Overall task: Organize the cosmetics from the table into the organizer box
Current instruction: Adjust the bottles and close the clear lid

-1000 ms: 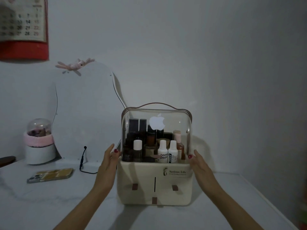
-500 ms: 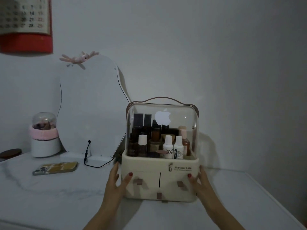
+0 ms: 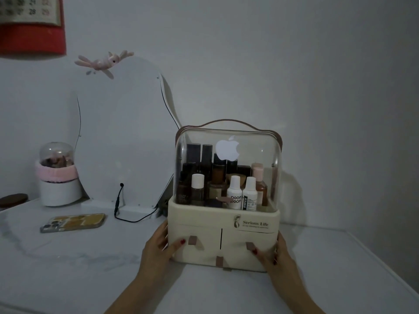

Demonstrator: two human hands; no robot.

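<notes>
We see a white marbled table (image 3: 68, 264) carrying everything, with the cream organizer box (image 3: 223, 236) standing on it as our landmark. Left of the box, a phone (image 3: 73, 222) lies flat. Behind and left of the box, a curved white mirror (image 3: 122, 132) stands on its base, a black cable (image 3: 133, 217) looping from it onto the table. Farther left of the box stands a white container (image 3: 59, 191) with a clear dome, and a dark round disc (image 3: 13, 198) at the edge.

Bare white marble table (image 3: 226, 288) lies between both grips; cream plastic organizer box (image 3: 223, 225) blocks ahead; phone (image 3: 73, 222) far left.
</notes>
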